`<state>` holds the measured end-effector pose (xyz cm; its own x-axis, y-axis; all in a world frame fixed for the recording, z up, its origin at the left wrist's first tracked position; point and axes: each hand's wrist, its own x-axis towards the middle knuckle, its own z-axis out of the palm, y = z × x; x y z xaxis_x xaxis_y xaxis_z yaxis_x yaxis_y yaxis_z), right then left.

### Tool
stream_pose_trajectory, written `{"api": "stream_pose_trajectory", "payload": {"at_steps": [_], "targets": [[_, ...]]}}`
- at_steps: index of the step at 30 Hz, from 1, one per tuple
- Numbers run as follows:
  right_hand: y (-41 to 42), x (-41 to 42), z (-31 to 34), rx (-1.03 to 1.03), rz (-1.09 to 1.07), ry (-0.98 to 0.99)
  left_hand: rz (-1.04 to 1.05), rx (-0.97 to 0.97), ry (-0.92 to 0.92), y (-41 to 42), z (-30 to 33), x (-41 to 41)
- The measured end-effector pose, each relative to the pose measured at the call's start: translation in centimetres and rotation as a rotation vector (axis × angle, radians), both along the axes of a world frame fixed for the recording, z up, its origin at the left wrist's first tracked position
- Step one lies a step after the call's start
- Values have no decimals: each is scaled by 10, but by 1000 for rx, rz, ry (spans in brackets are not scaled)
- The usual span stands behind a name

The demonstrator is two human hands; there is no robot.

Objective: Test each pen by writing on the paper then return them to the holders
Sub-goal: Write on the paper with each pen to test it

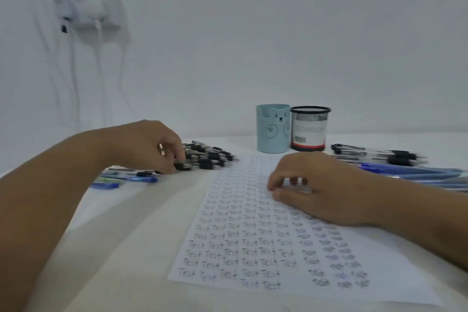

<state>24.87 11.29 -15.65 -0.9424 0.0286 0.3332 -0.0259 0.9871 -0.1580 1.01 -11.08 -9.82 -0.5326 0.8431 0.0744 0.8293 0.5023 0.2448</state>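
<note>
At nine o'clock from the paper (253,230), the left hand (149,145) reaches into a heap of black pens (207,156), its fingers (177,163) curled down and seemingly pinching one pen by its dark grip, though motion blur keeps me from being sure. The right hand (311,185) rests on the paper toward two o'clock, fingers loosely bent, holding nothing. More pens (379,153) lie at three o'clock on the counter (114,248), blue ones (126,180) near the left wrist, and two holders, blue cup (272,132) and mesh cup (310,129), stand at twelve o'clock, touching or nearly so. A pen looks light, stiff and smooth-barrelled, apt to roll; the rubbery grip near the tip seems the surest place to pinch. The paper is thin and would slide unless pinned.
</note>
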Motion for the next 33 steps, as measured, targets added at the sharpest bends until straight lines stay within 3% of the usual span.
{"api": "stream_pose_trajectory", "payload": {"at_steps": [2, 6, 11, 18, 21, 23, 25, 28, 30, 33], "targets": [[1, 0, -1, -7, -2, -5, 24, -36, -45, -8, -2, -8], [2, 0, 0, -16, -6, -15, 76, 132, 16, -7, -7, -20], [2, 1, -1, -22, 4, -8, 65, 88, -6, 1, -23, -28], [1, 2, -1, -48, -11, -16, 78, 224, 18, 10, -32, -27], [1, 3, 0, -43, -18, -17, 54, 362, 34, 10, -27, -19], [1, 3, 0, -45, -27, -26, 32, 583, -1, 12, -21, -12], [0, 3, 1, -42, -42, -44, -3, 888, -167, 16, -13, -2], [1, 4, 3, -91, -77, -60, -77, 1242, -677, 27, -4, 20], [1, 4, 3, -330, -102, 8, -154, 1273, -986, 36, -5, 34], [4, 2, 6, -846, -129, 171, -241, 1145, -1194, 47, -15, 56]]}}
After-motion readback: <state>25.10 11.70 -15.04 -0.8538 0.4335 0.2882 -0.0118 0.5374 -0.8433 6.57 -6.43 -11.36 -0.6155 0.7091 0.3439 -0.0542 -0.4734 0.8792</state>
